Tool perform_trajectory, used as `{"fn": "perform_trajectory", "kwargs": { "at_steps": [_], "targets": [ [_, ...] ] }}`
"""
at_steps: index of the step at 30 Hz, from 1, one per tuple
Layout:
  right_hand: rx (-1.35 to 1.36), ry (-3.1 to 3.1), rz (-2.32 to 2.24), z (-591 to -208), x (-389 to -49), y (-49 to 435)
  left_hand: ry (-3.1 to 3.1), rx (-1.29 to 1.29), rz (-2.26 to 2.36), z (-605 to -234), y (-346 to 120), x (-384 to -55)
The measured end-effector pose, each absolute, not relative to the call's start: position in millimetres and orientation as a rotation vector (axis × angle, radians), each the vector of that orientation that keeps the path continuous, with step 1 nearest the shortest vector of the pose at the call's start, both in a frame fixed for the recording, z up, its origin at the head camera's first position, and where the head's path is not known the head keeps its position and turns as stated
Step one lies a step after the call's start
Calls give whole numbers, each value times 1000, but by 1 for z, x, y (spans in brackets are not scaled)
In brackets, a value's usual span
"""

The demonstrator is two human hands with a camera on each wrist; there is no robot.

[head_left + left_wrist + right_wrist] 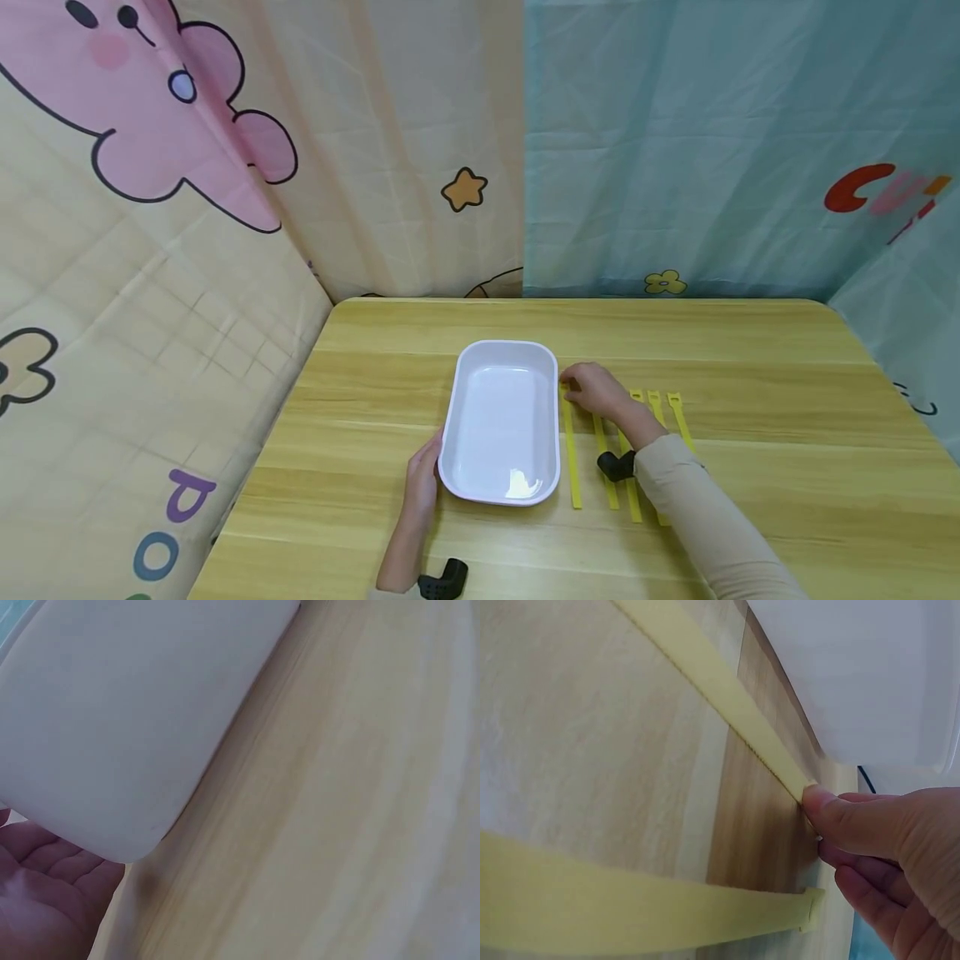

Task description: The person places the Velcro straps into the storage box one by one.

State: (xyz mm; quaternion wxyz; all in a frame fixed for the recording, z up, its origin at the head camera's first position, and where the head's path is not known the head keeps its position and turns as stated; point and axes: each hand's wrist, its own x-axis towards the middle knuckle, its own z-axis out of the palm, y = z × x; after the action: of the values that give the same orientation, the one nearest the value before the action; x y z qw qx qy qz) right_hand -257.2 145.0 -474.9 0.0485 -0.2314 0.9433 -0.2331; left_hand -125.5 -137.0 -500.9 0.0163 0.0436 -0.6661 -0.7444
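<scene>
A white rectangular tray [498, 421] lies on the wooden table. My left hand [423, 475] rests against its lower left side; in the left wrist view the fingers [56, 859] are partly hidden by the tray's wall. To the right of the tray, my right hand [596, 390] pinches the far end of a yellow hook-and-loop cable tie [572, 467] between thumb and fingertips. In the right wrist view this tie [727, 694] runs slanting away from the thumb. A second yellow cable tie [645, 911], with a wider slotted head, lies beside it.
Several more yellow cable ties [678, 417] lie in a row under and beyond my right forearm, which partly covers them. Printed curtains [420, 150] hang behind the table's far edge and along both sides. Each wrist carries a black camera mount [444, 579].
</scene>
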Motion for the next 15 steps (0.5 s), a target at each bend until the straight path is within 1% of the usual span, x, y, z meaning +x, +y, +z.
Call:
{"fn": "perform_trajectory", "kwargs": {
  "at_steps": [7, 15],
  "targets": [
    [-599, 2853, -751, -475, -259, 142, -2043, 133, -2342, -500, -138, -125],
    [-479, 2796, -907, -476, -257, 139, -2040, 116, -2318, -501, -137, -125]
  ]
}}
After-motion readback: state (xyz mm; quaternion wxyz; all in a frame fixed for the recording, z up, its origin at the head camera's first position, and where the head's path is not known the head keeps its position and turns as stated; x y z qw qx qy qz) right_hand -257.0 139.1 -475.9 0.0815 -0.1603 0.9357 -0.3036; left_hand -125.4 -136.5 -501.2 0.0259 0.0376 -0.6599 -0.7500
